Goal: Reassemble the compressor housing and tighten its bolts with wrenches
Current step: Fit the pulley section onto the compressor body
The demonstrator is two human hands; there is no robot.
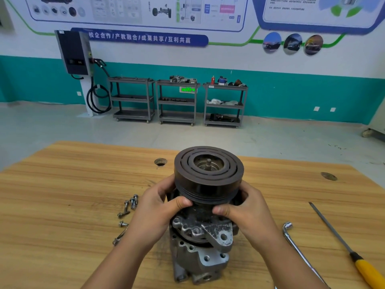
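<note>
the wooden counter (62,184) carries the compressor (200,247) standing upright near its middle, dark pulley (209,170) on top. the left hand (158,205) and right hand (245,207) each curl around the body just under the pulley, thumbs pressed in front. an l-shaped wrench (298,249) and a yellow-handled screwdriver (343,245) lie right; loose bolts (128,207) lie left.

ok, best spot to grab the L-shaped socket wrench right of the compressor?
Take the L-shaped socket wrench by its long straight shaft, about mid-length, coming down from above. It lies flat on the wooden table, socket end toward the compressor; the short bent end gives little to hold. The screwdriver lies apart on its right, so fingers should fit.
</note>
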